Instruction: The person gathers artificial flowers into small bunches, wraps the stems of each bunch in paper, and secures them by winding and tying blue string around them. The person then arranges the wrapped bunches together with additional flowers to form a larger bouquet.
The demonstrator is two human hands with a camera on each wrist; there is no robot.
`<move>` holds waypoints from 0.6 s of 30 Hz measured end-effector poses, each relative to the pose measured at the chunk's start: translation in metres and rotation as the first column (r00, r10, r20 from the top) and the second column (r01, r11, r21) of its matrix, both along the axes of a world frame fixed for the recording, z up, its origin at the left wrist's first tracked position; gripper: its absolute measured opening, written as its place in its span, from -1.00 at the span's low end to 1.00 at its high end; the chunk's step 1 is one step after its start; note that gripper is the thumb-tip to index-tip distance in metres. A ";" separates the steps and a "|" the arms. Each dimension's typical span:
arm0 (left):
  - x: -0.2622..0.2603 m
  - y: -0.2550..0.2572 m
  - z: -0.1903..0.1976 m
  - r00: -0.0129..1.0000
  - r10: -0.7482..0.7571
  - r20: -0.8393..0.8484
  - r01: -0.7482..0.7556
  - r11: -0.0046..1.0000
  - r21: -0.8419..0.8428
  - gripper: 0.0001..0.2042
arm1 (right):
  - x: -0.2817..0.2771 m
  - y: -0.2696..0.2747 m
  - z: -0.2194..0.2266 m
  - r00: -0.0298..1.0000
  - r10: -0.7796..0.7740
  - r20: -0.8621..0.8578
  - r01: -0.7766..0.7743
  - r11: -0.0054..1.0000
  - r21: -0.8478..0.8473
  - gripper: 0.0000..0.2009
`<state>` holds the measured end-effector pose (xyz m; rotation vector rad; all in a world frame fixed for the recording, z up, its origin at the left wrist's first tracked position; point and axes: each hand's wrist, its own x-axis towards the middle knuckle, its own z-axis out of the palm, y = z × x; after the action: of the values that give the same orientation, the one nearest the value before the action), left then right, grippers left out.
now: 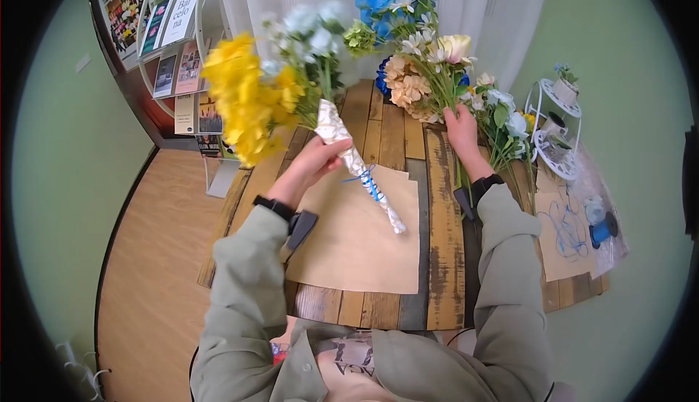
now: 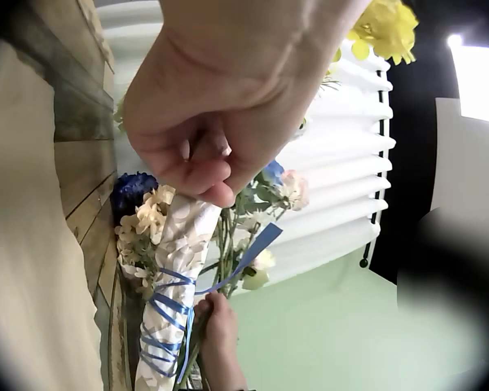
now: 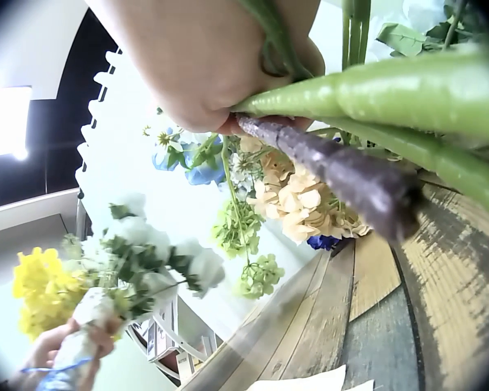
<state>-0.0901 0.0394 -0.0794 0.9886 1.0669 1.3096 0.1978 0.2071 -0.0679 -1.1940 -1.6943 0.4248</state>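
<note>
My left hand [image 1: 312,167] grips a wrapped bouquet [image 1: 336,131] by its patterned white paper cone, held tilted over the table. Yellow flowers [image 1: 244,100] and pale white flowers [image 1: 313,34] spread from its top, blurred in the head view. Blue ribbon [image 2: 171,314] criss-crosses the lower cone, with a loose end sticking out. At the table's far side my right hand [image 1: 464,140] grips the stems of a loose flower bunch [image 1: 408,85] with peach, blue, white and pink blooms. Green stems and a dark brown stem [image 3: 334,167] pass out of that fist in the right wrist view.
Brown kraft paper [image 1: 357,256] lies on the plank table [image 1: 444,285] under the bouquet. Right of it are more white flowers [image 1: 513,125], a white tiered stand [image 1: 559,151], a blue ribbon spool [image 1: 603,231] and tangled blue ribbon [image 1: 571,231]. A book rack [image 1: 175,60] stands back left.
</note>
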 end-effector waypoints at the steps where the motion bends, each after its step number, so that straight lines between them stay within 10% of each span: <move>1: 0.001 0.022 -0.019 0.999 -0.024 0.049 0.026 0.999 -0.039 -0.82 | 0.003 -0.003 0.001 0.999 0.028 -0.019 -0.028 1.000 -0.009 -0.64; 8: 0.017 0.057 -0.062 0.965 0.263 -0.019 -0.261 0.944 -0.204 -0.78 | 0.009 -0.012 -0.016 0.995 0.070 -0.075 -0.062 0.993 0.101 -0.69; 18: -0.016 0.105 -0.075 0.923 0.275 0.268 -0.220 0.951 -0.219 -0.92 | 0.014 -0.026 0.002 0.963 0.189 -0.191 -0.180 0.982 0.064 -0.77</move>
<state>-0.1059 0.1448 -0.1545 0.5076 1.0809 1.4802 0.2122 0.1807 -0.0657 -0.9321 -1.6395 0.5951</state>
